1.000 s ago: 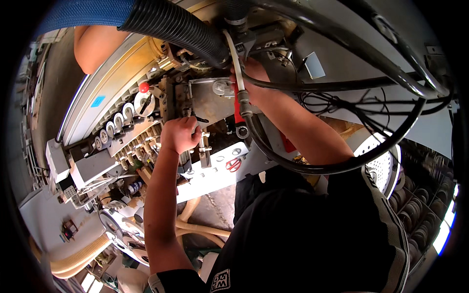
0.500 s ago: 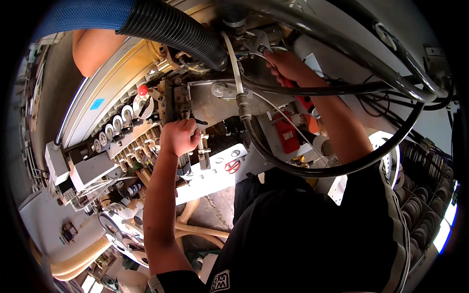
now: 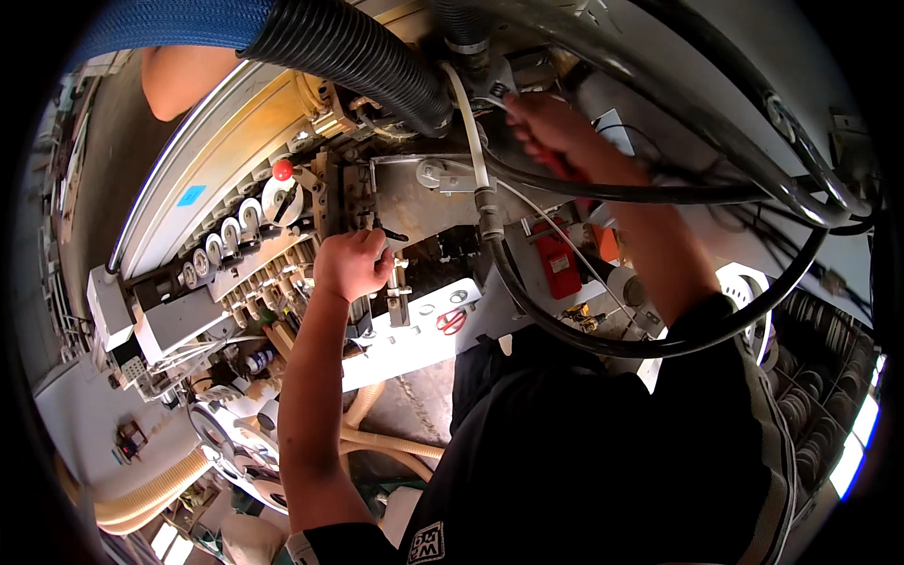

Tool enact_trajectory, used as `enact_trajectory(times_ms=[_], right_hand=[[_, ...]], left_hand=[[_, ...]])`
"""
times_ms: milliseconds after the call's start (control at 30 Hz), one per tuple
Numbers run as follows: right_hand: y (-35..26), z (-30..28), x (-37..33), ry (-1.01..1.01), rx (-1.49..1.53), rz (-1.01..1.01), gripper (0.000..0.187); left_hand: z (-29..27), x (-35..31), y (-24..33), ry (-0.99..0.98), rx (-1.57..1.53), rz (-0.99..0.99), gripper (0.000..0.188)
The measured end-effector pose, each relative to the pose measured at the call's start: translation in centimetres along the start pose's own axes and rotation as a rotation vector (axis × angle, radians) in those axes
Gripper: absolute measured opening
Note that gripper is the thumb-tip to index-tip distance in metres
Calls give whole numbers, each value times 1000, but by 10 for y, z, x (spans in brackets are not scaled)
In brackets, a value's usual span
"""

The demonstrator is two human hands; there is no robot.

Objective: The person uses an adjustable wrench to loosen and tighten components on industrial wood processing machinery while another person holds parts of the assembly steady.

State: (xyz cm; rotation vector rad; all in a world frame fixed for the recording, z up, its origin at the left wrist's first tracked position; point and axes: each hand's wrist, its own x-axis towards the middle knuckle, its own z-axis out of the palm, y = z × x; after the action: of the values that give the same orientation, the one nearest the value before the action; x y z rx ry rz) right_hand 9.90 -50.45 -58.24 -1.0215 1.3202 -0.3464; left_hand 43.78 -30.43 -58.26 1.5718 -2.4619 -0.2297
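Note:
My right hand (image 3: pixel 554 132) is closed round an adjustable wrench with a red handle. The wrench's steel head (image 3: pixel 497 88) sits among the machine fittings below a dark ribbed hose, by a white pipe (image 3: pixel 468 127); what its jaws touch is hidden. My left hand (image 3: pixel 352 266) is curled into a fist at the machine's metal blocks. A short black handle (image 3: pixel 393 234) sticks out beside its knuckles; what the fingers hold, if anything, does not show.
A thick black hose (image 3: pixel 650 347) loops round my right forearm. A large ribbed hose (image 3: pixel 353 66) crosses above. Red-handled scissors (image 3: pixel 451 322) lie on a white panel, and a red case (image 3: pixel 557 266) sits nearby. A red-knobbed lever (image 3: pixel 282 170) stands left. Another person's bare arm (image 3: pixel 184 80) shows upper left.
The whole view has shifted slightly. My right hand and the wrench have turned a little, with the right forearm blurred. My left hand keeps its place on the machine.

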Motion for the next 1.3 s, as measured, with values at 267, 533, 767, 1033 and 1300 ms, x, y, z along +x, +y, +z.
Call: enact_trajectory(times_ms=[267,533,767,1033,1300], right_hand=[[-10,133,-11,217,564,-117,23],[1,54,-60,-7,348,-44,30],[-16,16,-45,-34,6,-33,42],[-19,-42,-2,-242,-157,-126,39],[8,-11,-7,-166,82,-106,34]], left_hand=[[-2,-1,0,-10,-6,-11,17],[-2,-1,2,11,-30,3,19],[2,-2,-1,-6,-22,-3,19],[-3,0,2,-15,-13,-4,18],[-3,2,2,-1,-7,5,18]])
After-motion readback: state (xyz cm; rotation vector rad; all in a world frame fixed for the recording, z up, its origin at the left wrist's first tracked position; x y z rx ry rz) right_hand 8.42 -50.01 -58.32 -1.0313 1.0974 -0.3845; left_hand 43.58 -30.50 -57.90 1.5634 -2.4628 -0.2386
